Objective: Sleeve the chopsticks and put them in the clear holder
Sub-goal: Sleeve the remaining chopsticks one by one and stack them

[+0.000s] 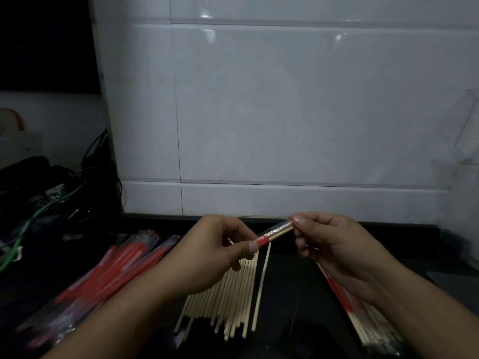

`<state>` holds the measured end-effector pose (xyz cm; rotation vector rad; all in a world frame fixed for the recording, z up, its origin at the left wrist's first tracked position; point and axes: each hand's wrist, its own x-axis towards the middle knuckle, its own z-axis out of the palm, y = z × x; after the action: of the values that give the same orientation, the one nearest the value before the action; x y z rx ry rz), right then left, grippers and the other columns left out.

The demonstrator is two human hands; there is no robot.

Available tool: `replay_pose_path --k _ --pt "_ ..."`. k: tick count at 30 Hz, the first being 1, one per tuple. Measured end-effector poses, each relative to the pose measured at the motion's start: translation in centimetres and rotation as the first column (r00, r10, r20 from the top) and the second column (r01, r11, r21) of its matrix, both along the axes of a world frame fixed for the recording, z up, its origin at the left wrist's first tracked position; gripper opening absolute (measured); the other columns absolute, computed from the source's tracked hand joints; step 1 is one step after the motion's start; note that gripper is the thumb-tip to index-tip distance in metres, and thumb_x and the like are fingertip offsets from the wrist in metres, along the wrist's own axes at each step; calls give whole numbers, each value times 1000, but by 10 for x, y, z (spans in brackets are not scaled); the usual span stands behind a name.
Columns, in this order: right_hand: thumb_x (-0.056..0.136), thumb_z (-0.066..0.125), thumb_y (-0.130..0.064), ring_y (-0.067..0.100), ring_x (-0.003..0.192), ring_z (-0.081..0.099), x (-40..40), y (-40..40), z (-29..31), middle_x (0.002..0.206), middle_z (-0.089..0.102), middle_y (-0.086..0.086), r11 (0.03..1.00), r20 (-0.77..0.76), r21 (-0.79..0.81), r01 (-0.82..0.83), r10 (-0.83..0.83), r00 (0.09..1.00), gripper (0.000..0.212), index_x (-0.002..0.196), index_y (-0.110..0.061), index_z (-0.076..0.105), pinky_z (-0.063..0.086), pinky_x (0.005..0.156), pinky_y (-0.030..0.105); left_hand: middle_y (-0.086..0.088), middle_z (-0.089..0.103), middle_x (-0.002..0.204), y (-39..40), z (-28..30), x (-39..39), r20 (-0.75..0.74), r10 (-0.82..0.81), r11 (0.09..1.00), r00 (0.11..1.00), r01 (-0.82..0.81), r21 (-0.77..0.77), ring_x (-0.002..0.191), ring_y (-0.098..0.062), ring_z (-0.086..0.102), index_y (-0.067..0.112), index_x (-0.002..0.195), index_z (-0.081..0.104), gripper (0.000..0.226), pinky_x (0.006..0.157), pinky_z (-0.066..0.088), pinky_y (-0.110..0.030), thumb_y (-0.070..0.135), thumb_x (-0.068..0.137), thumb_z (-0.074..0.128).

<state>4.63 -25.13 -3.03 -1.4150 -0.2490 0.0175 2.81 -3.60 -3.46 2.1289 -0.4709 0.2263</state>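
Observation:
My left hand (220,242) pinches the red part of a clear-and-red sleeve (274,233) that has pale wooden chopsticks inside it. My right hand (329,242) pinches the far end of the same sleeve and chopsticks. Both hands hold it in the air above the dark counter. Below them lies a loose pile of bare chopsticks (228,301). A heap of empty red sleeves (103,275) lies at the left. Sleeved chopsticks (363,314) lie under my right wrist. A clear holder (466,130) hangs faintly visible at the right edge against the wall.
A white tiled wall (285,112) stands close behind the counter (293,294). Tangled cables, some green (31,224), and dark clutter fill the far left.

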Motion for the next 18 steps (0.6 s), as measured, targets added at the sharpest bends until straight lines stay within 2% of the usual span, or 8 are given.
replay_pose_path --k 5,9,14,16,18 --pt "71 68 -8 11 57 57 1 1 -4 64 61 7 999 -17 -25 -34 33 999 15 83 0 69 47 49 20 5 73 79 0 0 -1 31 13 1000 999 -14 12 66 -8 68 28 85 73 3 68 57 -31 29 88 72" --pt "68 68 -5 12 58 60 -1 8 -9 66 64 9 998 15 65 11 -12 1000 13 80 0 70 50 52 20 7 73 80 -2 -1 -1 18 3 1000 1000 -4 20 66 -7 68 29 86 72 5 71 58 -35 33 88 71" --pt "86 63 1 13 61 61 0 5 -8 75 72 10 986 61 13 166 -167 984 12 90 -3 74 46 56 25 6 73 80 0 -1 1 29 29 1000 999 -29 -5 65 -10 69 28 86 74 5 68 57 -35 33 88 71" --pt "87 65 2 14 63 63 0 2 -6 76 73 10 971 128 -22 240 -235 964 13 90 -7 75 50 61 26 7 73 80 0 -2 1 25 26 1000 999 -26 1 64 -9 68 29 87 73 4 66 57 -31 33 88 71" --pt "85 69 0 13 65 66 -2 1 -5 76 74 8 940 277 -89 330 -295 914 14 89 -12 76 55 66 24 7 73 80 0 -3 1 22 14 1000 1000 -14 3 64 -8 68 31 88 73 3 65 55 -29 33 89 71"
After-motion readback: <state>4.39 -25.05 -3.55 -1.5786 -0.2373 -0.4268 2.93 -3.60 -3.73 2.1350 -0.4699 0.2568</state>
